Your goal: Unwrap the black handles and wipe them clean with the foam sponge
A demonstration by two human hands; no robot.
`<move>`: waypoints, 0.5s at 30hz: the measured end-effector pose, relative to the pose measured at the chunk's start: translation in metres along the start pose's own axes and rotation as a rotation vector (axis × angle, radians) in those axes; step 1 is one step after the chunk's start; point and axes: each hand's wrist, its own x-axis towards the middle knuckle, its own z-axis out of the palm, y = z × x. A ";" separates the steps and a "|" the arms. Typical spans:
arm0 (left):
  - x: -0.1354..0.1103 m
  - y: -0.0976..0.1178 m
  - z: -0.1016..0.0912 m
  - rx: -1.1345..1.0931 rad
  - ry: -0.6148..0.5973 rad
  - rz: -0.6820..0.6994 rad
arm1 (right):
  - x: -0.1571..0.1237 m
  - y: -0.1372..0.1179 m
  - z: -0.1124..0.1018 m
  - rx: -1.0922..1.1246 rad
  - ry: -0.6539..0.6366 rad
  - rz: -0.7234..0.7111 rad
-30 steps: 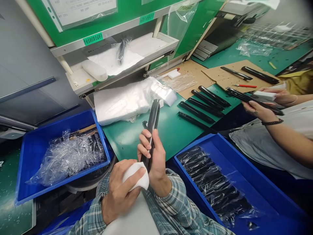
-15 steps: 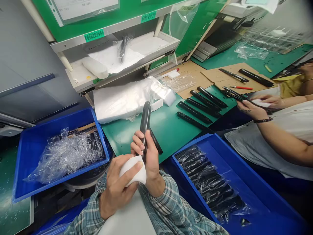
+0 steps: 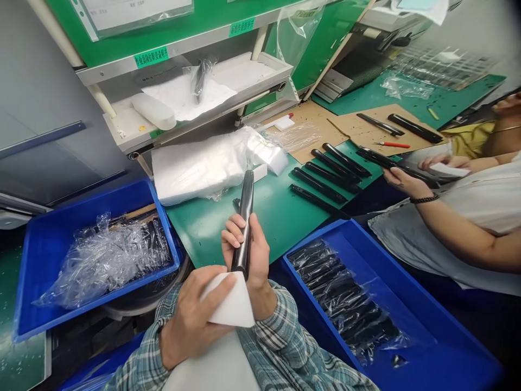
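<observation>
Left hand: the person's left hand (image 3: 193, 317) is curling closed around a white pad (image 3: 232, 304); the thumb is lying across its near face and the other fingers are bending behind it.
Right hand: the right hand (image 3: 258, 258) is grasping a long black piece (image 3: 245, 217); the fingers are wrapping over its left side and the thumb is lying along its right.
Black piece: it is standing steeply tilted in front of the green mat (image 3: 203, 239), its upper end pointing toward the wrapped white bundle (image 3: 195, 171), its glossy face showing.
White pad: it is sitting at the piece's lower end, its upper edge just below or against it; contact is hard to confirm.
Behind the piece: a small dark object (image 3: 236, 205) is lying on the mat, mostly hidden; identity unclear.
Mat, right part: a group of similar black pieces (image 3: 317, 183) is lying side by side at a slant.
Right blue bin (image 3: 407, 304): it is holding a row of film-wrapped black items (image 3: 342, 298).
Left blue bin (image 3: 44, 244): crumpled clear film (image 3: 97, 266) is covering part of its dark contents.
Co-worker: a hand with a dark bracelet (image 3: 407, 182) is gripping another black piece; the other hand (image 3: 443, 161) is holding a white pad.
</observation>
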 end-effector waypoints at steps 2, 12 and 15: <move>0.004 0.002 0.003 0.059 -0.021 -0.002 | 0.000 0.001 -0.003 -0.046 -0.006 -0.031; -0.008 0.009 0.000 -0.360 -0.077 -0.106 | 0.012 -0.005 -0.004 -0.046 0.016 -0.078; -0.007 0.006 -0.007 -0.217 -0.016 -0.115 | 0.011 -0.009 -0.002 0.045 0.054 -0.025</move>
